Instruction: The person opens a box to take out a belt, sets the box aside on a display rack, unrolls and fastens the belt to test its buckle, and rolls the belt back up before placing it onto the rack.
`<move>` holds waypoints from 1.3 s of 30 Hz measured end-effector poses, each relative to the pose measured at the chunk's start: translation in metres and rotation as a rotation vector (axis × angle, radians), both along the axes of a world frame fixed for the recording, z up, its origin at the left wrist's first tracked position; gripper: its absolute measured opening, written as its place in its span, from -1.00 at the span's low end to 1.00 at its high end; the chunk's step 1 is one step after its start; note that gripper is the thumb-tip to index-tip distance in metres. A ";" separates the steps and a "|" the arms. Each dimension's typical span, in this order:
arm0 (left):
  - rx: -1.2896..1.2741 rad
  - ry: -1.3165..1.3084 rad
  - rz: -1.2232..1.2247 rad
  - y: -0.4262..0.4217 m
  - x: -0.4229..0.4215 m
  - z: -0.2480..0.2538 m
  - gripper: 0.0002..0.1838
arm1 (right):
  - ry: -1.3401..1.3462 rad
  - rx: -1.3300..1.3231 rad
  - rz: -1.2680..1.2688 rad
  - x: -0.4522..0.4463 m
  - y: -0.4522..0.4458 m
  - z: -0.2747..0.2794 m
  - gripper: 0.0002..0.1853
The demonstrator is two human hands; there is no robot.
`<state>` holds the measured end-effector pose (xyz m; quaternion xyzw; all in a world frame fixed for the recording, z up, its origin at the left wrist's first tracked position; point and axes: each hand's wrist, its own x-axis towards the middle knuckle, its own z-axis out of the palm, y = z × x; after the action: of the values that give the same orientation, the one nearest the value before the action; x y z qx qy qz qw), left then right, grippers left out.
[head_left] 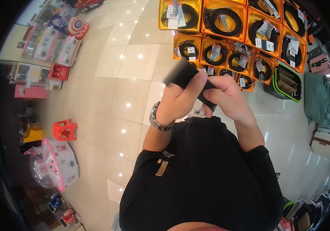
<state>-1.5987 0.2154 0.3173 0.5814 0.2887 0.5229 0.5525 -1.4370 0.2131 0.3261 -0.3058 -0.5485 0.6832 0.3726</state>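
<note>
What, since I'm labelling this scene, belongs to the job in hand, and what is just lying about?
Job in hand:
black strap, held by left hand and right hand
probably the coiled belts in orange boxes

Apparently just about:
red stool
green cover

A plain black strap (184, 74) is held in both hands, slanting between them. Its broad, blurred end juts out past the left hand (179, 98); a narrower stretch shows beneath the thumb of the right hand (228, 96). Fingers cover part of its middle.
</note>
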 end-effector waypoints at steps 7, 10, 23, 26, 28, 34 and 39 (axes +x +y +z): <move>-0.214 -0.198 0.188 0.000 0.000 -0.005 -0.65 | -0.019 -0.007 0.038 -0.004 -0.002 -0.004 -0.81; -0.214 -0.285 0.276 0.000 -0.005 0.000 -0.61 | -0.022 0.001 0.064 -0.009 -0.003 -0.005 -0.82; -0.237 -0.507 0.218 0.003 -0.038 -0.002 -0.55 | -0.115 0.017 0.202 -0.021 0.002 -0.017 -0.82; -0.240 -0.584 0.253 0.008 -0.051 -0.003 -0.55 | -0.185 -0.028 0.260 -0.015 0.004 -0.027 -0.85; -0.221 -0.573 0.272 0.010 -0.057 -0.005 -0.56 | -0.185 -0.013 0.239 -0.013 0.002 -0.027 -0.85; -0.134 -0.421 0.290 0.009 -0.067 -0.028 -0.63 | -0.207 -0.022 0.192 -0.005 0.000 -0.023 -0.85; -0.407 -0.131 0.412 -0.015 -0.034 -0.041 -0.79 | -0.281 -0.039 0.148 -0.007 0.001 -0.023 -0.79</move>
<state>-1.6331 0.2008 0.2763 0.3530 0.4632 0.5919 0.5572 -1.4444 0.2140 0.3028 -0.3642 -0.6030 0.6698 0.2348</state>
